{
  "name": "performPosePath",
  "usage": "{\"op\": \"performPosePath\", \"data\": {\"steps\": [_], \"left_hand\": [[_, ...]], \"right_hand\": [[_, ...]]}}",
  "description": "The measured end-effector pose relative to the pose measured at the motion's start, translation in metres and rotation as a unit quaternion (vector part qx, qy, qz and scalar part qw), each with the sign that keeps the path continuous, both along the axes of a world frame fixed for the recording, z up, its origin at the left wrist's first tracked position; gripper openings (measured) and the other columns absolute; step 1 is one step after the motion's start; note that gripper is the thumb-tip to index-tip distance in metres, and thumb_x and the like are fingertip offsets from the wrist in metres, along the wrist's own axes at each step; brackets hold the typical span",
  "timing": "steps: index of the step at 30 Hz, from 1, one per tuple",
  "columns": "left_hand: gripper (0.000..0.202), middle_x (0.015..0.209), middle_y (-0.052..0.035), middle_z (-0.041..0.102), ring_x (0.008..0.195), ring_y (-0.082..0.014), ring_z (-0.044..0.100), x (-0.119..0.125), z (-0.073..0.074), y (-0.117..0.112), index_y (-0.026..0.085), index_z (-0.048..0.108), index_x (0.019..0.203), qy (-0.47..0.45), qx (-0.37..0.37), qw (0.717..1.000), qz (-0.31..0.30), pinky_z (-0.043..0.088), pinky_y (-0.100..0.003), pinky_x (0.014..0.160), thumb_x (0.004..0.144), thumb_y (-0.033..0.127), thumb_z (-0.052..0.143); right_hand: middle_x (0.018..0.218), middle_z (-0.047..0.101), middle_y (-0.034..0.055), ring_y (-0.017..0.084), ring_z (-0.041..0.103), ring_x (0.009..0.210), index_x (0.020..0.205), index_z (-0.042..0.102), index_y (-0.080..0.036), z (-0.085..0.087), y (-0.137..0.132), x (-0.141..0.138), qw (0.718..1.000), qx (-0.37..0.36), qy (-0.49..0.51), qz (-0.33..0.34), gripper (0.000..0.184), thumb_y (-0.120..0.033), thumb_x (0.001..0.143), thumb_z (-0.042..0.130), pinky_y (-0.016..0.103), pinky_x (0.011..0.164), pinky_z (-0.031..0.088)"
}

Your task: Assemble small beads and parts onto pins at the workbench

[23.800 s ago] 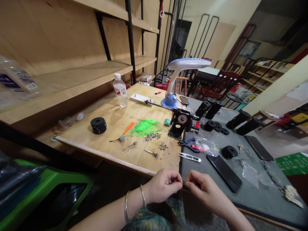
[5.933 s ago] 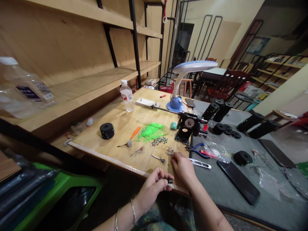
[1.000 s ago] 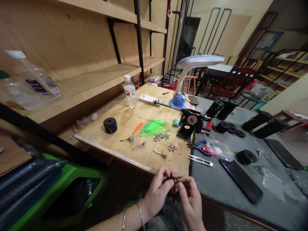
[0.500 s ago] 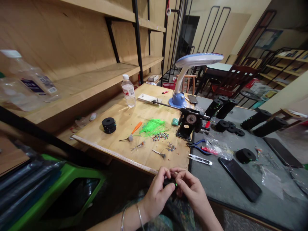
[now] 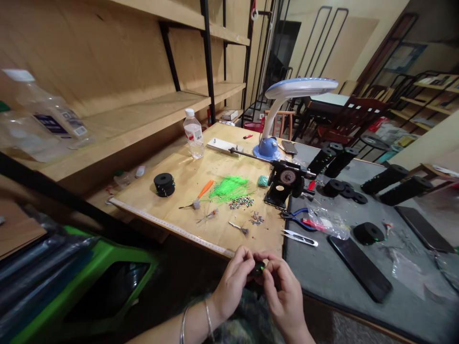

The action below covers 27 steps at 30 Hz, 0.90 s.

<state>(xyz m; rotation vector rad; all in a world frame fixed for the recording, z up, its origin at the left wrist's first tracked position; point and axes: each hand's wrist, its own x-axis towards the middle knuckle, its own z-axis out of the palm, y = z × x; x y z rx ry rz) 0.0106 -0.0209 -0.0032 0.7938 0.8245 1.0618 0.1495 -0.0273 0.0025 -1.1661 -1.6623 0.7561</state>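
Above my lap, just off the table's front edge, my left hand [image 5: 233,283] is closed around a small black foam spool [image 5: 256,270]. A bright green bit shows on the spool's rim. My right hand [image 5: 286,289] has its thumb and fingertips pinched together at that rim, beside the green bit. Whether it also grips a fine thread is too small to see. Closest to the hands on the table are a short brush-like tool [image 5: 239,227], a scatter of small metal pieces [image 5: 256,219] and white thread snips [image 5: 300,237].
A black crank device [image 5: 283,184] with a long rod stands mid-table, before a blue-and-white lamp [image 5: 267,147]. Green strands [image 5: 229,188], beads [image 5: 241,203], an orange-handled tool [image 5: 204,189], stacked black spools [image 5: 164,185], a water bottle [image 5: 193,134] and a phone [image 5: 359,268] lie around.
My left thumb has drawn back from the front of the spool, so more of its black face shows. My right thumb has dropped lower. The table items look unmoved; the view has shifted slightly.
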Motion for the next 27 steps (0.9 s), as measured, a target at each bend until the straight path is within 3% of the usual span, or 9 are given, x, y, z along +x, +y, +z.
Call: {"op": "performPosePath", "data": {"steps": [7,15,21,24,27], "left_hand": [[0.021,0.082,0.0013,0.049,0.08,-0.015,0.048,0.002,0.005,0.001,0.021,0.043,0.078,-0.048,-0.031,0.998,0.011,0.043,-0.026,0.072,0.084,0.039,0.052],[0.029,0.085,0.0006,0.051,0.083,-0.0155,0.05,0.005,0.003,0.001,0.02,0.045,0.078,-0.048,-0.032,0.998,0.024,0.044,-0.026,0.073,0.08,0.045,0.06],[0.028,0.083,0.0006,0.052,0.082,-0.0148,0.051,0.007,0.0,0.001,0.02,0.045,0.077,-0.045,-0.031,0.998,0.029,0.045,-0.026,0.073,0.082,0.044,0.059],[0.026,0.086,-0.0001,0.053,0.082,-0.0148,0.051,0.007,-0.001,0.001,0.019,0.046,0.08,-0.06,-0.03,0.997,0.026,0.046,-0.028,0.074,0.084,0.042,0.058],[0.026,0.084,0.0007,0.053,0.076,-0.013,0.051,0.006,-0.003,0.001,0.019,0.045,0.08,-0.052,-0.023,0.998,0.021,0.044,-0.027,0.072,0.085,0.042,0.058]], "right_hand": [[0.097,0.069,0.0114,0.022,0.067,0.091,0.083,0.055,-0.022,-0.008,-0.003,-0.004,0.997,0.057,-0.045,-0.036,0.01,-0.018,0.09,0.048,0.029,0.072,0.055],[0.087,0.069,0.009,0.021,0.068,0.079,0.081,0.056,-0.022,-0.008,-0.004,-0.011,0.995,0.076,-0.029,-0.06,0.01,-0.021,0.089,0.05,0.027,0.066,0.055],[0.086,0.071,0.0086,0.02,0.069,0.074,0.083,0.059,-0.021,-0.009,-0.008,-0.011,0.996,-0.005,0.074,-0.05,0.012,-0.028,0.09,0.053,0.025,0.06,0.056],[0.093,0.071,0.0107,0.02,0.069,0.074,0.093,0.059,-0.02,-0.007,-0.007,-0.011,0.982,-0.07,0.167,-0.051,0.016,-0.035,0.091,0.053,0.027,0.06,0.058],[0.091,0.072,0.0108,0.018,0.068,0.06,0.102,0.059,-0.019,-0.002,-0.001,-0.009,0.962,-0.14,0.232,-0.036,0.027,-0.042,0.089,0.055,0.028,0.054,0.058]]}}
